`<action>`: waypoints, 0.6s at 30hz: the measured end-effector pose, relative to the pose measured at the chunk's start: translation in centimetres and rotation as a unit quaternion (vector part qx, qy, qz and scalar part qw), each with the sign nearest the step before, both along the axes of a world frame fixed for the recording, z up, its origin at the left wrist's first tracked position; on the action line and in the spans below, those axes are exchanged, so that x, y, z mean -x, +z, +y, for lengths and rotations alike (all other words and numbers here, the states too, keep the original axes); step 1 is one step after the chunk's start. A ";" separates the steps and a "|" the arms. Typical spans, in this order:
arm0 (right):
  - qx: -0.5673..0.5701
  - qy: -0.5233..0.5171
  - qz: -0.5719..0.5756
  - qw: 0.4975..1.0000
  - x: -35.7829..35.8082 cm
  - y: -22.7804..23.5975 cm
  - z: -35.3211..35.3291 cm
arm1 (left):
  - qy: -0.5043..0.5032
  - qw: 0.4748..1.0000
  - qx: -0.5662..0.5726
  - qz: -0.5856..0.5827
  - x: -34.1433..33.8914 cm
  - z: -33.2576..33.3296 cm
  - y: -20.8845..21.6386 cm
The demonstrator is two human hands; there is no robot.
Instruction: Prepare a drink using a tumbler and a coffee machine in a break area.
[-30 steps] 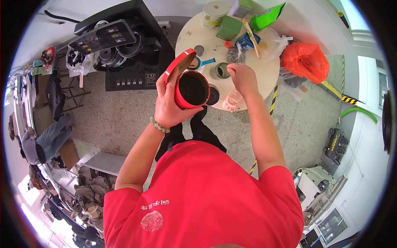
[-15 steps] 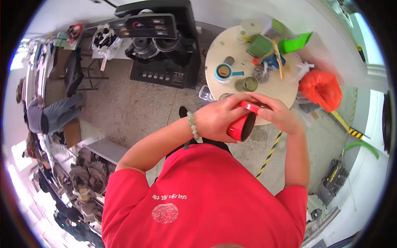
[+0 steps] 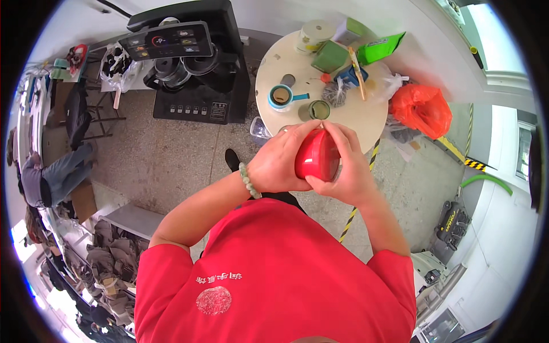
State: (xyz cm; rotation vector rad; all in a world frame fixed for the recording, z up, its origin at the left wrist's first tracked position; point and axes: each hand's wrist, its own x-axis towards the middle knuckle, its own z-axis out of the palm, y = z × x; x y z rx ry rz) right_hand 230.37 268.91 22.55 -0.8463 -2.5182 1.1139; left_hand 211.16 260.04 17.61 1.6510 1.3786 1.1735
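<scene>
Red tin [image 3: 313, 159] is in my two hands, seen from my head, looking down. It is up in the air by the near edge of the round table [image 3: 366, 117], and it leans over to one side. I cannot see inside it. My left hand [image 3: 277, 164] is bent round the left side of the tin and has hold of it. My right hand [image 3: 353, 174] is part closed round the other side, with the thumb near me and the fingers on the far side, so it has hold of the tin too. The fingertips of both hands come close together there. A string of green beads [image 3: 248, 180] is round my left wrist.

Near the left edge of the table is a blue cup with a handle [image 3: 280, 97]. A grey round lid [image 3: 288, 80] lies just past it. A glass jar [image 3: 319, 110] stands just past my hands. At the far edge I see a white tub [image 3: 315, 35]. A green box [image 3: 330, 55] is next to it, and a bright green bag [image 3: 382, 48] is by the far right edge. Past the right edge is a big orange bag [image 3: 420, 111]. Well left of the tin stands a black machine [image 3: 231, 94].
</scene>
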 end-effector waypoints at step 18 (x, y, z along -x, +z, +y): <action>0.076 -0.051 -0.021 0.996 1.2 0.0 1.4 | 0.038 0.994 -0.098 0.035 0.6 1.1 -0.5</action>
